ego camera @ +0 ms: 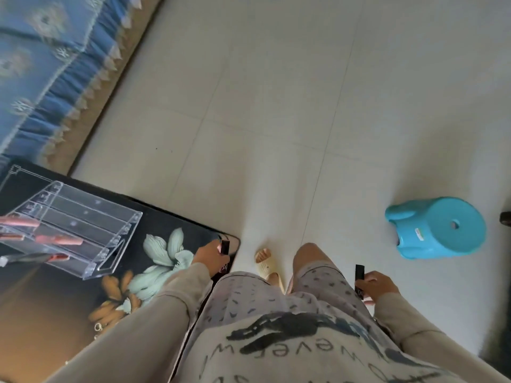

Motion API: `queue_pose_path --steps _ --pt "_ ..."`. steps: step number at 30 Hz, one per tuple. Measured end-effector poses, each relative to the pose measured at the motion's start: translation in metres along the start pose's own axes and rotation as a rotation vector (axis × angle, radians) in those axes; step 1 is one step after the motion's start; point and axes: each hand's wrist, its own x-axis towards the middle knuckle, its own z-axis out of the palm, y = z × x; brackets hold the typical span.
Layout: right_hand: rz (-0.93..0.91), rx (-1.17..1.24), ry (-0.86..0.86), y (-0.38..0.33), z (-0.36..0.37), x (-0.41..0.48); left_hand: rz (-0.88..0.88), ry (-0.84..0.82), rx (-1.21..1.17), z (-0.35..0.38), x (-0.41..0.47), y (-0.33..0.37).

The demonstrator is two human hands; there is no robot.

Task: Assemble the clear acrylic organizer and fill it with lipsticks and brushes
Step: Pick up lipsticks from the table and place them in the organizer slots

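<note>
The clear acrylic organizer (pixel 74 228), a tiered stepped rack, stands on a dark flower-printed table (pixel 154 261) at the left. Several pink lipsticks (pixel 59 240) lie in its left rows. My left hand (pixel 211 257) hangs over the table's right corner, closed around a dark lipstick tube (pixel 225 246). My right hand (pixel 376 284) is down at my right side above the floor, gripping another black lipstick tube (pixel 359 273). Both hands are well to the right of the organizer.
I stand on a pale tiled floor (pixel 276 120). A turquoise plastic stool (pixel 439 228) sits on the floor to the right. A blue patterned sofa cover (pixel 49 67) fills the top left. My foot in a cream slipper (pixel 266 265) is beside the table corner.
</note>
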Motion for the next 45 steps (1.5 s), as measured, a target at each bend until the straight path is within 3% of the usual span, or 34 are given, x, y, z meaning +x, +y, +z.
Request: queue_pose_path --steps 10,22,31,45 --pt "-0.133 -0.201 -0.049 -0.161 -0.041 0.061 -0.212 0.070 -0.344 -0.047 0.040 0.024" --pt "-0.531 -0.659 -0.190 -0.405 -0.057 0.103 -0.611 0.191 -0.875 -0.014 0.041 0.064" --pt "-0.676 -0.847 -0.277 -0.503 0.013 0.084 -0.713 0.230 -1.118 -0.032 0.064 0.068" --pt "-0.788 -1.075 -0.279 -0.602 0.164 0.004 -0.694 0.417 -1.182 -0.169 0.094 -0.043"
